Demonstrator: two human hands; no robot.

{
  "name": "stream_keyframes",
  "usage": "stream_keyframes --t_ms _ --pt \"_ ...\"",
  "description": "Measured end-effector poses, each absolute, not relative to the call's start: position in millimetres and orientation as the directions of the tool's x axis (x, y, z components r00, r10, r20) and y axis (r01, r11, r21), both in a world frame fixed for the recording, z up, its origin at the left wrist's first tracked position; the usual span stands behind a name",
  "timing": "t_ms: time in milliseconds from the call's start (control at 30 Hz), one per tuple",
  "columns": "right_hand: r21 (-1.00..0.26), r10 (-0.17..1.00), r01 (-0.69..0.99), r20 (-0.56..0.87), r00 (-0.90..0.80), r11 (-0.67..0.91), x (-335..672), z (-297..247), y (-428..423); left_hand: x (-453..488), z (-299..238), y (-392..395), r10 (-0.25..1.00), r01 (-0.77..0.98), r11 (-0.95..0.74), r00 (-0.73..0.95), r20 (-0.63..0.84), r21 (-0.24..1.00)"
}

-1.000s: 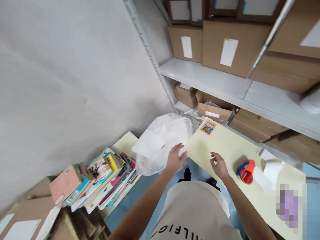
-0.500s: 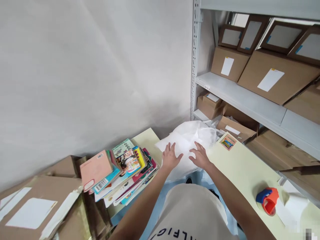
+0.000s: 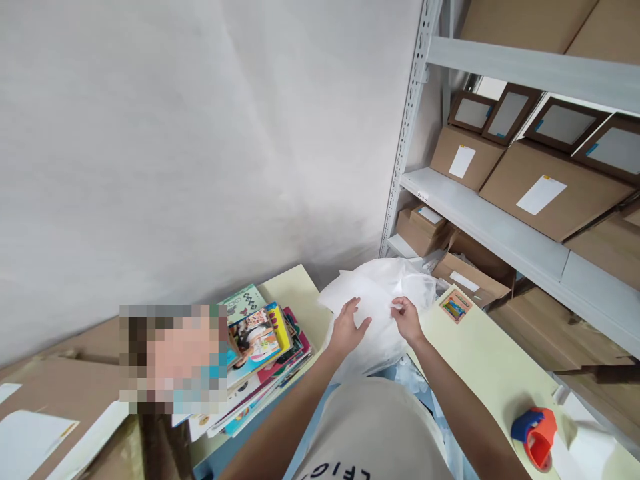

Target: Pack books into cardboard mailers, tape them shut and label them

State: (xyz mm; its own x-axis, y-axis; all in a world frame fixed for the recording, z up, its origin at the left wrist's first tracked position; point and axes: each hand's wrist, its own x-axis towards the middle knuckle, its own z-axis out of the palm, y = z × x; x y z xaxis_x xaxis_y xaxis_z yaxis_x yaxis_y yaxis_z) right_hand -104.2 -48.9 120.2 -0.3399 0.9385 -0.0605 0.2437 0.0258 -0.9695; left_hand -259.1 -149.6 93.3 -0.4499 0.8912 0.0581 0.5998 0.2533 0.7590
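Note:
A large, crumpled, white translucent plastic bag (image 3: 373, 280) bulges in the gap between two pale yellow tabletops. My left hand (image 3: 349, 328) is at its near left side, fingers extended and thumb apart, with nothing in its grip. On the right side, my right hand (image 3: 407, 319) has thumb and fingertips pinched together at the bag's surface, seemingly on a bit of the white plastic. The bag's underside is hidden.
Left lies a stack of colourful books (image 3: 255, 333), partly pixelated, beside cardboard boxes (image 3: 95, 340). The right tabletop (image 3: 480, 353) carries a small picture card (image 3: 455, 306) and a red-and-blue object (image 3: 537, 437). Behind it, a metal shelf (image 3: 480, 213) holds several boxes.
My right hand has gone from spread fingers to a pinch at the white plastic. My left hand stays open, slightly lower. The camera view has tilted upward, and the bag's shape has shifted a little.

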Motion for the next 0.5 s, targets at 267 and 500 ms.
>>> stream_keyframes --t_ms 267,500 --pt "-0.906 0.934 0.271 0.265 -0.241 0.326 -24.2 163.4 -24.7 -263.7 115.9 -127.5 0.803 0.632 0.226 -0.551 0.225 0.742" --pt "-0.931 0.971 0.303 0.233 0.06 0.204 78.4 177.5 -31.5 -266.7 116.0 -85.1 0.773 0.382 0.327 -0.634 -0.013 0.864"
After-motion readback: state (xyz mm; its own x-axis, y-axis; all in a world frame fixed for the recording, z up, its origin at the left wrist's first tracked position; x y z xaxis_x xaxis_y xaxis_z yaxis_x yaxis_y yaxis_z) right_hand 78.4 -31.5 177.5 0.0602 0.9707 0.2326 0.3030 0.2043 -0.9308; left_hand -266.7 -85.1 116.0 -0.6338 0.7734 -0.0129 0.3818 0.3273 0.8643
